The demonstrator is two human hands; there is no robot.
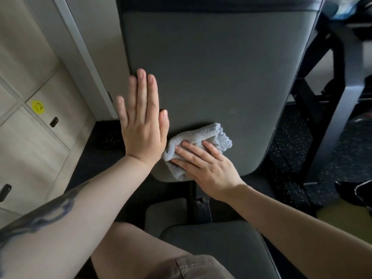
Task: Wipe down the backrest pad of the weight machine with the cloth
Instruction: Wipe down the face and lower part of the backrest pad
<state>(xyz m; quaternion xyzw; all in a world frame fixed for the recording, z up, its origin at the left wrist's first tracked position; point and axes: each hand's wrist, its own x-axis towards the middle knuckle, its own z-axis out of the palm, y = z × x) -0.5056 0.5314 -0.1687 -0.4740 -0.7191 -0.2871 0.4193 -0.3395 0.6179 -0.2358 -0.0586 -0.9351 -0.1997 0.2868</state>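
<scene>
The grey backrest pad stands upright ahead of the person, above the seat cushion. The left hand lies flat against the pad's left edge, fingers straight and together. The right hand presses a crumpled pale blue cloth against the pad's lower part, fingers spread over it and only slightly bent. Lockers stand to the left.

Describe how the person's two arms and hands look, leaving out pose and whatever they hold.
Both forearms are bare, with no sleeves, gloves, watch or rings in view. The left forearm carries a large dark blue-grey tattoo with curving shapes along its outer side. The left hand and right hand are unmarked, their fingers with short, plain nails.
</scene>
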